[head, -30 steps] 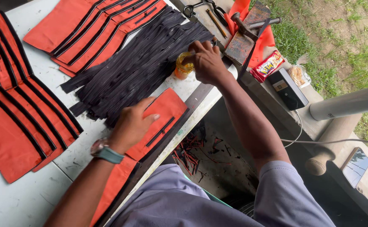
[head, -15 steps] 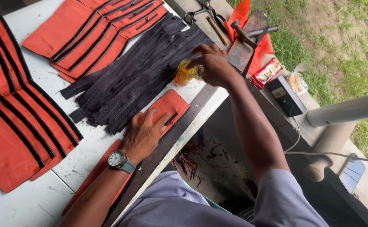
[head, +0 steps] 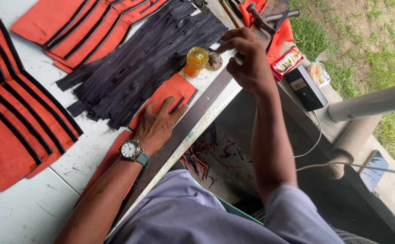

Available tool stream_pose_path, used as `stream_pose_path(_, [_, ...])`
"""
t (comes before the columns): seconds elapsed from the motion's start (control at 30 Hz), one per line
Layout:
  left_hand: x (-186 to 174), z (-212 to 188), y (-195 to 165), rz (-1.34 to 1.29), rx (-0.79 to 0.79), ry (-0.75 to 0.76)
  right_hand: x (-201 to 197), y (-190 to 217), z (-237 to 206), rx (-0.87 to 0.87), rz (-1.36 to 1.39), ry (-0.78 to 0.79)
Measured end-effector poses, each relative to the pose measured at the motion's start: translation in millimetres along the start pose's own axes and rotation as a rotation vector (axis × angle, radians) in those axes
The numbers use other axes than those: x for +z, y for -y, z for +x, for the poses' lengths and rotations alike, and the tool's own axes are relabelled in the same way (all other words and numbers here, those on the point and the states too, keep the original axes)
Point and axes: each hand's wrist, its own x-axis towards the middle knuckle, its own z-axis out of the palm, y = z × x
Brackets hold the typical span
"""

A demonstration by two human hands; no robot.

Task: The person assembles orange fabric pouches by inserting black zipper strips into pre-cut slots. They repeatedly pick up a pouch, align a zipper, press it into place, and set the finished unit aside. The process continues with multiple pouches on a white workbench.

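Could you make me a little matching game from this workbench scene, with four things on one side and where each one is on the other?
Things:
1. Left hand
2. Right hand
3. Jar
4. Black strips

Places:
A. Piled in the middle of the table
B. Flat on an orange piece by the table's edge
C. Raised above the table's edge, right of the jar
D. Standing between the black strips and the right hand

Pairs: 1-B, 2-C, 3-D, 4-A
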Motion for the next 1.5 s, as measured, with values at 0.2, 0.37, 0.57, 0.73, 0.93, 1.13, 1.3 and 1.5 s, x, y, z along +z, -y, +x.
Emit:
stream_pose_path(0.2, [-11,2,4,-0.14,-0.143,0.008,43,1,-61,0.438,0.582,0.427])
stream_pose_path(0.37, [-18,-6,8,-0.305,-0.194,0.007,56,-23,-74,0.613,0.701,0.635])
stream_pose_path(0.57, [-19,-7,4,-0.293,-0.204,0.009,58,-16,-74,0.698,0.546,0.596])
stream_pose_path(0.73, [-25,-6,9,-0.382,-0.124,-0.053,63,17,-78,0.558,0.198,0.664])
stream_pose_path(0.93, [-60,-34,13,-0.388,-0.12,-0.152,84,67,-90,0.454,-0.025,0.729])
stream_pose_path(1.13, [-101,-101,13,-0.294,-0.221,-0.113,104,105,-103,0.306,-0.099,0.774])
stream_pose_path(1.3, [-106,-144,6,-0.293,-0.31,-0.009,120,132,-117,0.304,-0.227,0.922])
stream_pose_path(1.5, [-95,-145,18,-0.31,-0.26,-0.049,124,135,-115,0.294,0.094,0.742])
